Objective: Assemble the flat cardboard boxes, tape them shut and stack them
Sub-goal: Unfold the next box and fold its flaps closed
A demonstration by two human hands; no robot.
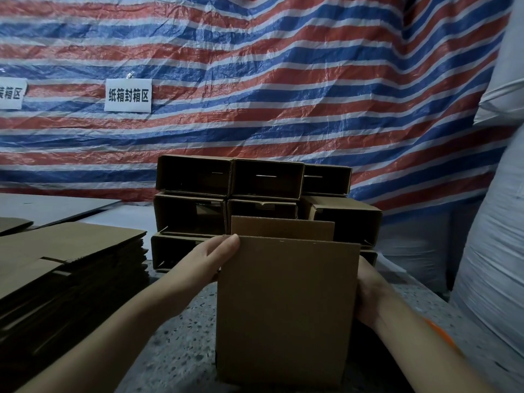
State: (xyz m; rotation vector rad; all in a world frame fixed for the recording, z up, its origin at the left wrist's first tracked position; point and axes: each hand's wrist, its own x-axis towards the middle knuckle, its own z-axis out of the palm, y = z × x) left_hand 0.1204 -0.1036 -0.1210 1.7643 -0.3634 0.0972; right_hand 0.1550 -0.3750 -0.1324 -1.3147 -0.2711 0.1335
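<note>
**Cardboard box held upright, flaps not yet closed**

Cardboard box point(286, 310) stands upright on the speckled desk point(181, 330) directly in front of the person, between both hands, its near face toward the camera and a far flap point(283, 228) sticking up behind. The left hand point(209, 259) grasps its upper left edge, thumb along the top corner. The right hand point(368, 296) is pressed to the right side, fingers hidden behind the panel, so its grip cannot be told.

My reading is that the forming step is in hand: the box is opened to shape but untaped. Next calls for folding the flaps flat and holding them down for tape (no tape roll is in view).

Behind it, the stack of assembled boxes point(255, 199) lies with open ends toward the camera; I count about eight, some partly hidden. At left sits one pile of flat boxes point(71, 265), too many to count. Two paper signs point(128, 95) hang on the striped tarp point(283, 80).
</note>
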